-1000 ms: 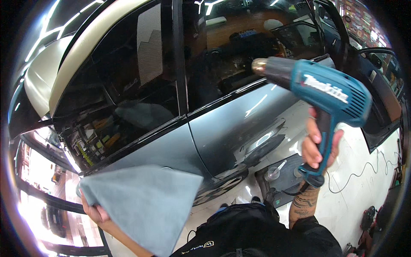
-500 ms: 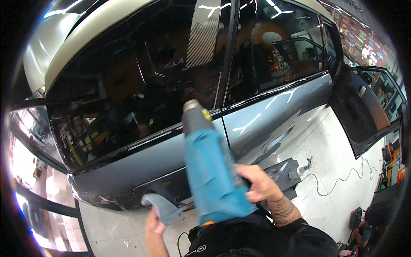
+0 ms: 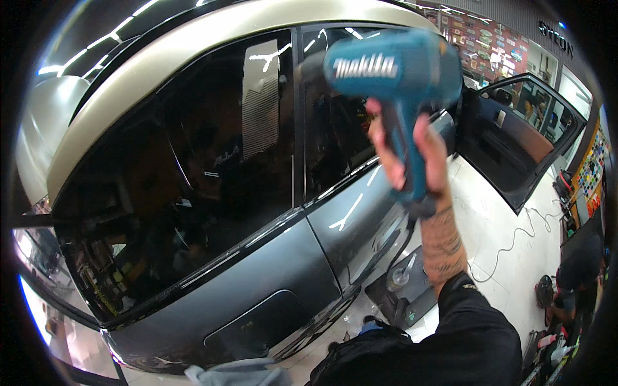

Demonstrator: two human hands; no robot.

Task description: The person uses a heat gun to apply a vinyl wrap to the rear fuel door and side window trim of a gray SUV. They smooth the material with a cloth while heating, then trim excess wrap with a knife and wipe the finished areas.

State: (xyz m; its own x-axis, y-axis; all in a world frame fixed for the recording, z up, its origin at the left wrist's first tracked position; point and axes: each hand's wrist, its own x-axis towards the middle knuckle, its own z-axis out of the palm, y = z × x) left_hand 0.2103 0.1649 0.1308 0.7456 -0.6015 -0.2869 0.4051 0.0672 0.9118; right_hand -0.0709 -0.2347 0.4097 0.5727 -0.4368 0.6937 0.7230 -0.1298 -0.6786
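My right hand (image 3: 412, 151) is wrapped round the handle of a teal-and-black heat gun (image 3: 393, 71), raised in front of the dark side glass (image 3: 141, 206) of a grey car, its nozzle pointing left and slightly blurred. A grey cloth (image 3: 235, 375) shows at the lower edge, below the car's rear side panel (image 3: 167, 338). My left hand is out of sight. The car has a pale gold roof edge (image 3: 141, 45).
An open car door (image 3: 521, 186) stands at the right. A dark mat (image 3: 380, 296) with a clear container (image 3: 399, 276) lies on the pale tiled floor (image 3: 496, 238), where a cord (image 3: 508, 248) snakes. Another person (image 3: 576, 270) is low at the right edge, among clutter.
The heat gun has risen from low over the car's body to high before the glass and turned side-on. The cloth and my left hand have dropped downward, the hand leaving view.
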